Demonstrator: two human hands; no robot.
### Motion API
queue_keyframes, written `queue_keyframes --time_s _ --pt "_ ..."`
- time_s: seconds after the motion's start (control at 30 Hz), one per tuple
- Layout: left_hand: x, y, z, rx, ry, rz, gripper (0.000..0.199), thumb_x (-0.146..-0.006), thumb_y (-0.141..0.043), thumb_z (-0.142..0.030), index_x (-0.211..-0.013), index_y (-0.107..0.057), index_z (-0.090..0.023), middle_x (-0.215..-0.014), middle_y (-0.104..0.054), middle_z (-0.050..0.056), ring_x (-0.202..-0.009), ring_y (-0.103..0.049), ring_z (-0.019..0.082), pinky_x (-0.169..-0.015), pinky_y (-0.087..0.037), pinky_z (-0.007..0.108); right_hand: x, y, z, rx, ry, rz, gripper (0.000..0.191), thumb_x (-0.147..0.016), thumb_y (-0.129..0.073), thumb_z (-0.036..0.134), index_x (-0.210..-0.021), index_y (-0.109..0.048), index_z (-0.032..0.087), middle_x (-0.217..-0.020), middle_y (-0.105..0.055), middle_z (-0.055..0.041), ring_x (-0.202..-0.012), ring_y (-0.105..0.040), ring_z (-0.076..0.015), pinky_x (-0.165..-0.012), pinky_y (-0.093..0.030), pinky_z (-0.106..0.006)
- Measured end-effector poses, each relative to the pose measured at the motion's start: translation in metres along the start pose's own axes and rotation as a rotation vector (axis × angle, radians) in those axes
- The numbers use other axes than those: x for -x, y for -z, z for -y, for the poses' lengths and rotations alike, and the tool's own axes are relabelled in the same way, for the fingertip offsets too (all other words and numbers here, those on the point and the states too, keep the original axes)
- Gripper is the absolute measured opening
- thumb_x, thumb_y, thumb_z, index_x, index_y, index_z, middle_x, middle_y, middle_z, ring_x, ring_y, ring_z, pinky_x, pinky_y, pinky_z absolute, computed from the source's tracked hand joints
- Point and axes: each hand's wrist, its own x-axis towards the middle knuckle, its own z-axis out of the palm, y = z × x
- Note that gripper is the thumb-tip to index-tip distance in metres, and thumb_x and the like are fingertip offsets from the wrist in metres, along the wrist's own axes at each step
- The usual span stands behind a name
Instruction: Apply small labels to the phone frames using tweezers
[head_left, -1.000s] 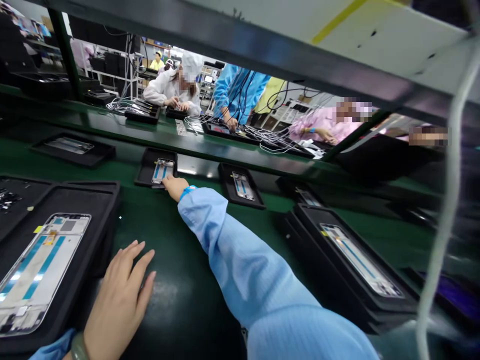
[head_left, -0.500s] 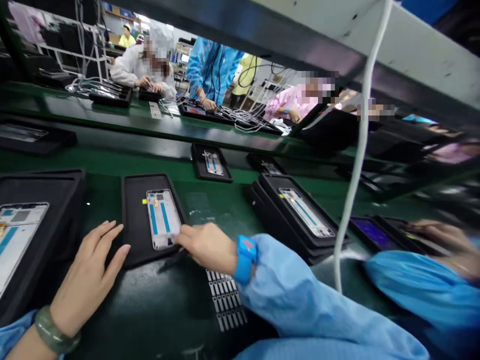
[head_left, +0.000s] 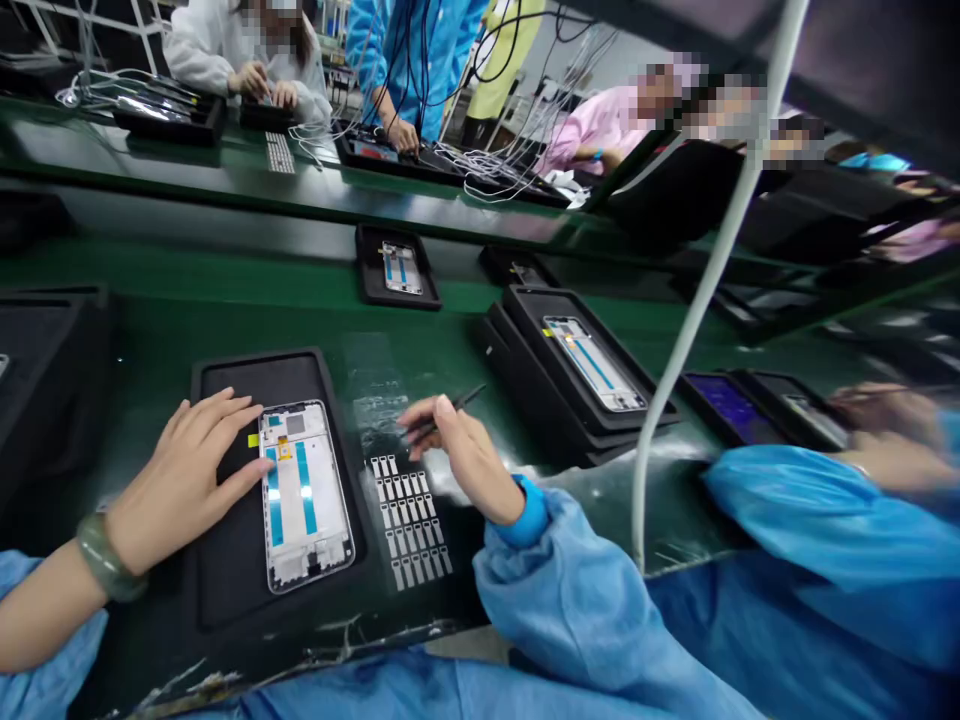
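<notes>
A silver phone frame [head_left: 322, 490] with two blue strips and a yellow tab lies in a black tray [head_left: 217, 590] in front of me. My left hand [head_left: 180, 470] rests over the tray's left side, fingers spread, thumb and fingertips at the frame's left edge. Right of the tray, my right hand [head_left: 465, 450] holds a thin dark tool [head_left: 470, 396], probably tweezers, between curled fingers. Below that hand, rows of small pale pieces [head_left: 411, 525] lie on the green surface, beside a clear plastic sheet [head_left: 375, 400].
Stacked black trays [head_left: 517, 390] hold another phone frame [head_left: 596, 365] to the right. A white cable [head_left: 697, 310] hangs in front. At right, a co-worker's blurred hands [head_left: 892, 430] are over more trays. One tray [head_left: 366, 275] stands farther back, another stack [head_left: 52, 400] at left.
The tray with the phone frame is nearer to me. My left hand has come over its left side. My right hand has moved right, away from the frame, with the dark tool now showing.
</notes>
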Motion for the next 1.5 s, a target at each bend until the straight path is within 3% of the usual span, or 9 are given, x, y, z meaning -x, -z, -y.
queue_keyframes --time_s 0.13,0.27,0.33,0.43,0.6,0.77,1.5 --pt "-0.003 -0.004 -0.007 -0.071 -0.008 0.05 0.063 -0.086 -0.04 -0.063 -0.134 -0.038 -0.024 -0.138 -0.048 0.009 -0.135 -0.033 0.033 -0.109 -0.016 0.066 -0.019 -0.004 -0.012 -0.25 -0.114 -0.079 0.038 -0.082 -0.055 0.055 -0.087 -0.057 0.017 -0.087 -0.061 -0.0034 -0.072 -0.067 -0.0142 -0.063 -0.06 -0.029" --pt "-0.002 -0.001 -0.014 -0.109 -0.034 -0.008 0.067 -0.086 -0.04 -0.062 -0.138 -0.034 -0.021 -0.14 -0.045 0.013 -0.136 -0.031 0.034 -0.109 -0.019 0.064 -0.015 -0.006 -0.018 -0.222 -0.154 -0.195 0.035 -0.069 -0.074 0.044 -0.083 -0.056 0.017 -0.072 -0.062 0.0011 -0.065 -0.069 -0.0147 -0.061 -0.06 -0.027" --pt "-0.005 0.003 -0.022 -0.112 -0.143 -0.021 0.064 -0.088 -0.041 -0.058 -0.138 -0.035 -0.02 -0.142 -0.043 0.012 -0.137 -0.03 0.032 -0.111 -0.02 0.06 -0.008 -0.004 -0.023 -0.138 -0.164 -0.252 0.035 -0.068 -0.075 0.044 -0.079 -0.056 0.017 -0.064 -0.061 0.0019 -0.059 -0.068 -0.0152 -0.056 -0.059 -0.026" --pt "-0.016 0.002 -0.041 -0.092 -0.388 0.055 0.056 -0.089 -0.042 -0.054 -0.135 -0.041 -0.022 -0.142 -0.044 0.009 -0.137 -0.031 0.028 -0.112 -0.023 0.055 0.0 -0.002 -0.034 -0.04 -0.179 -0.281 0.034 -0.07 -0.072 0.046 -0.077 -0.056 0.017 -0.061 -0.061 0.0013 -0.057 -0.069 -0.0169 -0.053 -0.057 -0.026" --pt "-0.035 -0.014 -0.078 -0.075 -0.616 0.22 0.054 -0.087 -0.042 -0.06 -0.13 -0.049 -0.028 -0.14 -0.048 0.009 -0.133 -0.037 0.032 -0.109 -0.023 0.061 0.011 0.002 -0.044 0.041 -0.167 -0.281 0.03 -0.075 -0.067 0.045 -0.079 -0.055 0.019 -0.059 -0.064 0.0005 -0.057 -0.069 -0.0179 -0.056 -0.057 -0.028" --pt "-0.041 -0.029 -0.092 -0.09 -0.636 0.285 0.052 -0.087 -0.04 -0.062 -0.128 -0.052 -0.032 -0.139 -0.048 0.012 -0.13 -0.041 0.033 -0.107 -0.017 0.066 0.017 0.002 -0.045 0.001 -0.208 -0.239 0.029 -0.076 -0.067 0.045 -0.076 -0.053 0.02 -0.058 -0.062 0.0015 -0.056 -0.069 -0.0177 -0.054 -0.056 -0.028" --pt "-0.04 -0.033 -0.087 -0.001 -0.616 0.285 0.052 -0.085 -0.046 -0.061 -0.128 -0.052 -0.033 -0.139 -0.049 0.01 -0.128 -0.044 0.032 -0.109 -0.014 0.066 0.016 -0.004 -0.045 -0.125 -0.293 -0.208 0.029 -0.073 -0.07 0.043 -0.077 -0.053 0.019 -0.058 -0.061 0.0035 -0.055 -0.068 -0.015 -0.052 -0.056 -0.024"
